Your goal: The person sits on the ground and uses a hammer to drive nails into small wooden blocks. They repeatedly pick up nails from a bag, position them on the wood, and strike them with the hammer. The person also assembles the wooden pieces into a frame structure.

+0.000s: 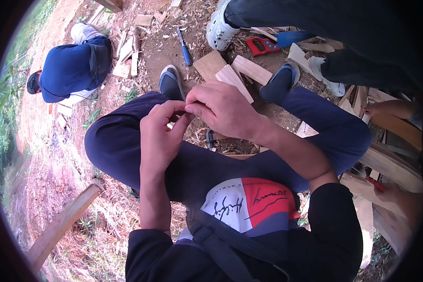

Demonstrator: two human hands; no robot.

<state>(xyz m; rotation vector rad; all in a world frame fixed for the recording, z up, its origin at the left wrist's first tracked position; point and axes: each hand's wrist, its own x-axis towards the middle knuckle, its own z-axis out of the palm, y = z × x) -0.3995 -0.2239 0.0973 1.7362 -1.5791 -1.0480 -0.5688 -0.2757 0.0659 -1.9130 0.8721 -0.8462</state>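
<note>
My left hand (160, 129) and my right hand (224, 109) meet in front of me, above my lap. The thumb and forefinger of each are pinched together, and the fingertips of the two hands touch. Whatever lies between them is hidden or too small to make out. Beyond the hands, pale wooden boards (230, 80) lie on the ground between my feet. Farther off is a chisel (185, 49) with a blue handle. Just below my hands, a dark tool head (210, 138) lies partly in view on the ground.
A red-handled saw (262, 46) lies near a standing person's white clog (219, 28). Another person in a blue top (75, 70) crouches at the far left. At the right edge, a co-worker's hand (394, 195) holds a red-handled tool. A wooden beam (63, 223) slants at lower left.
</note>
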